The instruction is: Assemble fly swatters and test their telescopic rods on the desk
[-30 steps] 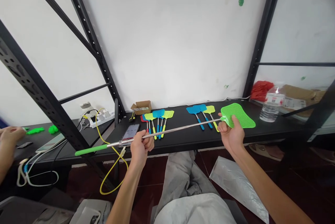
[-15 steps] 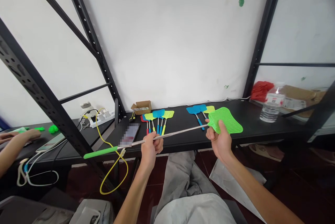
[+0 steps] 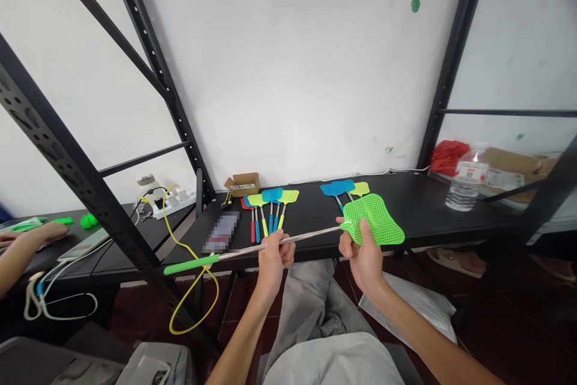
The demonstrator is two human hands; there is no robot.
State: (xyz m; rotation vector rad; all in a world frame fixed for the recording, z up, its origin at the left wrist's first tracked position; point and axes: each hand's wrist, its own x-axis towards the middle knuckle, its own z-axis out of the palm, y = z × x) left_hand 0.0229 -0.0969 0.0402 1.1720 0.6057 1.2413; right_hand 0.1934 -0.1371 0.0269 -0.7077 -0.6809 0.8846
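Observation:
A green fly swatter [image 3: 383, 226] with a long metal rod is stretched out between my hands, above the front edge of the black table. My left hand [image 3: 274, 256] is closed around the middle of the rod, with the green grip pointing left. At the swatter's head end, my right hand [image 3: 364, 253] pinches the perforated paddle near its neck, thumb on top. Behind the rod lies a group of shorter fly swatters [image 3: 271, 195] in red, blue and yellow. Farther right, more blue and yellow swatters [image 3: 344, 187] rest partly behind the green paddle.
A phone [image 3: 220, 232] and a small open cardboard box [image 3: 243, 183] are on the table's left. A water bottle [image 3: 467, 178] stands at the right. Black rack posts [image 3: 155, 66] frame the space. A yellow cable [image 3: 216, 295] hangs down; another person's arm [image 3: 22, 247] is far left.
Both hands have come closer together: the left moved right along with the grip, and the right moved left and slightly down with the paddle. The exposed rod looks shorter.

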